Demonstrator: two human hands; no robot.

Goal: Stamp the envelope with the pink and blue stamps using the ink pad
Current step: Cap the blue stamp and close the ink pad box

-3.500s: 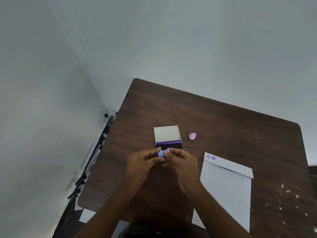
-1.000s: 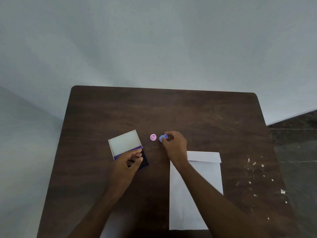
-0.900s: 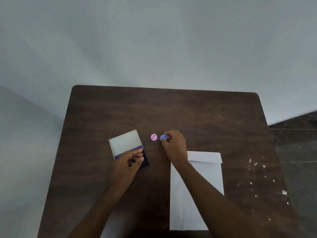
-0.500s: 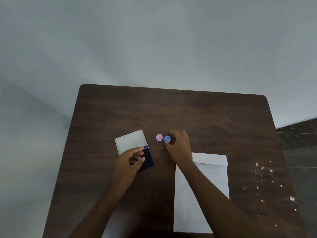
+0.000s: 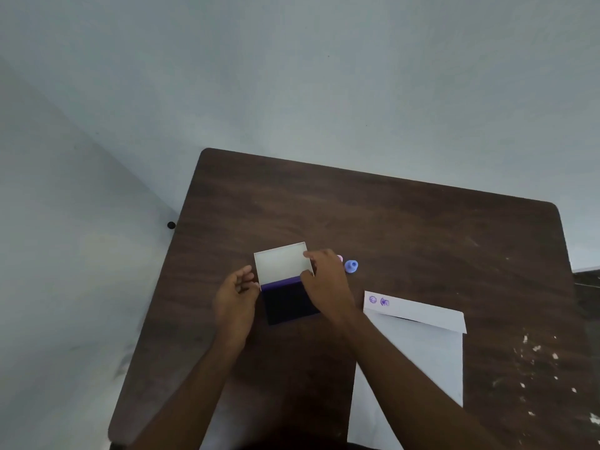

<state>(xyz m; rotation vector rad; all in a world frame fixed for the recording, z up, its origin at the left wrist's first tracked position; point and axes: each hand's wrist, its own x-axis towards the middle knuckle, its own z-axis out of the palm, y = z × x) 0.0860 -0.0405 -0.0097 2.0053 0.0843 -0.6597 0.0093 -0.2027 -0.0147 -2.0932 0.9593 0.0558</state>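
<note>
The ink pad (image 5: 290,305) lies open in the middle of the dark wooden table (image 5: 406,222), its white lid (image 5: 281,263) raised behind the dark pad. My right hand (image 5: 326,284) grips the lid's right edge. My left hand (image 5: 237,295) touches the case's left side with fingers apart. The blue stamp (image 5: 351,266) stands just right of my right hand. Only a sliver of the pink stamp (image 5: 340,258) shows behind that hand. The white envelope (image 5: 418,358) lies at the right, with two purple stamp marks (image 5: 378,301) on its flap's left end.
White specks mark the table's right side (image 5: 532,352). Grey walls meet in a corner behind and left of the table. A small black knob (image 5: 171,225) shows beside the table's left edge.
My right hand let go of the blue stamp beside the pink one and moved left onto the ink pad's lid. My left hand shifted to the case's left side. The view swung left.
</note>
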